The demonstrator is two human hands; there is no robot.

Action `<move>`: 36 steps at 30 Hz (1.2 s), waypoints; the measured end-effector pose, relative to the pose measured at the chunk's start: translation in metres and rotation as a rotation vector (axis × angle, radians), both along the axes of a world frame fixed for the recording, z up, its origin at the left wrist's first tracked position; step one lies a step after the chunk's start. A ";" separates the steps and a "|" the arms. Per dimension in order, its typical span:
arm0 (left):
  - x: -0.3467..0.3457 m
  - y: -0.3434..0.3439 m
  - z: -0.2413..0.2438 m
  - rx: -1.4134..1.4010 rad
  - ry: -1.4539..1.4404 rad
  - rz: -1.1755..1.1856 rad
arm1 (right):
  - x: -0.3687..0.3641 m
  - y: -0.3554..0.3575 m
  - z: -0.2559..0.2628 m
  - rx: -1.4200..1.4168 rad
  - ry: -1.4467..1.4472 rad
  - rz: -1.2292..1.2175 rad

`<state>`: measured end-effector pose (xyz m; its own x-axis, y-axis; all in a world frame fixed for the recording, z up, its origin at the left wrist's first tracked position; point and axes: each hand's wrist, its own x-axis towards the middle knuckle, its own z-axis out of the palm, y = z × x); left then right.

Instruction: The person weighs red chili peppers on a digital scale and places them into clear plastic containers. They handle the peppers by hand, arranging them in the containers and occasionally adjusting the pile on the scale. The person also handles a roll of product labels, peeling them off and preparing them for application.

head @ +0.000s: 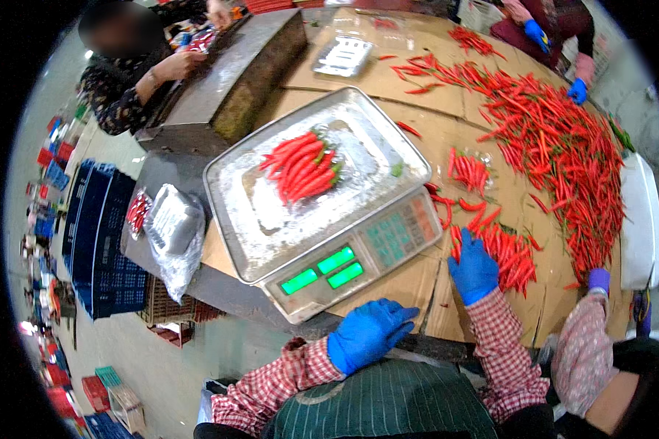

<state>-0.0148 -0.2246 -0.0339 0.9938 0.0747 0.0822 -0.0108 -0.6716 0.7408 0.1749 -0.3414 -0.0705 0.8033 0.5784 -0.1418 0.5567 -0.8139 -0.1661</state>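
My left hand [370, 335], in a blue glove, is at the table's near edge, just in front of a digital scale [329, 291]. Its fingers are loosely apart and hold nothing. Fingertips of my gloved right hand [475, 269] reach the left side of a small heap of red chilli peppers [509, 258]; whether they grip a pepper is hidden. On the scale's metal pan [373, 137], a neat bunch of red chillies [302, 167] lies on what looks like clear plastic. The scale's green displays [335, 260] are lit. Another small batch of chillies [469, 171] rests on clear plastic beyond my right hand.
A large chilli pile [560, 142] covers the right of the cardboard-topped table [412, 296]. Co-workers' gloved hands [577, 91] and a purple-cuffed arm [582, 340] are at that side. Wrapped trays [173, 219], a metal machine [241, 66] and blue crates [101, 241] stand left.
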 end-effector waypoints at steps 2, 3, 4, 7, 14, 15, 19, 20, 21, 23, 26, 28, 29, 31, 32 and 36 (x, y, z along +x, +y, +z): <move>0.001 -0.001 -0.005 0.010 -0.020 0.015 | 0.000 0.006 0.001 -0.055 0.028 -0.006; 0.000 -0.005 -0.011 0.009 -0.029 0.012 | -0.001 0.004 -0.002 -0.068 0.042 -0.001; 0.001 -0.005 -0.013 0.003 -0.030 0.018 | -0.001 0.002 -0.004 -0.083 0.057 0.003; 0.006 -0.006 -0.016 -0.082 0.014 0.050 | 0.001 -0.008 -0.013 0.068 -0.063 0.132; 0.031 -0.023 -0.019 -0.694 0.110 0.163 | 0.000 -0.039 0.005 0.635 0.704 -0.240; 0.035 -0.027 -0.017 -0.798 0.130 0.166 | -0.008 -0.039 0.009 0.720 0.816 -0.283; 0.038 -0.036 -0.017 -0.961 0.172 0.131 | -0.063 -0.013 0.029 0.991 0.885 -0.228; 0.036 -0.034 -0.028 -0.879 0.203 0.145 | -0.069 -0.011 0.020 0.946 0.775 -0.176; 0.034 -0.033 -0.025 -0.729 0.214 0.203 | -0.076 -0.010 0.016 0.964 0.686 -0.141; 0.028 -0.031 -0.031 -0.740 0.170 0.222 | -0.085 -0.010 0.020 0.818 0.606 -0.081; 0.025 -0.027 -0.027 -0.879 0.213 0.213 | -0.078 -0.012 0.043 0.623 0.742 -0.125; 0.020 -0.023 -0.024 -0.979 0.296 0.184 | -0.071 -0.019 0.029 0.744 0.704 -0.079; 0.018 -0.022 -0.022 -1.030 0.335 0.174 | -0.068 -0.022 0.025 0.802 0.686 -0.052; 0.015 -0.020 -0.019 -1.134 0.366 0.128 | -0.064 -0.020 0.038 0.809 0.801 -0.114; 0.012 -0.019 -0.018 -1.185 0.376 0.114 | -0.063 -0.018 0.044 0.833 0.902 -0.161; 0.006 -0.025 -0.038 -0.825 0.265 0.065 | -0.064 -0.015 0.048 0.784 1.035 -0.200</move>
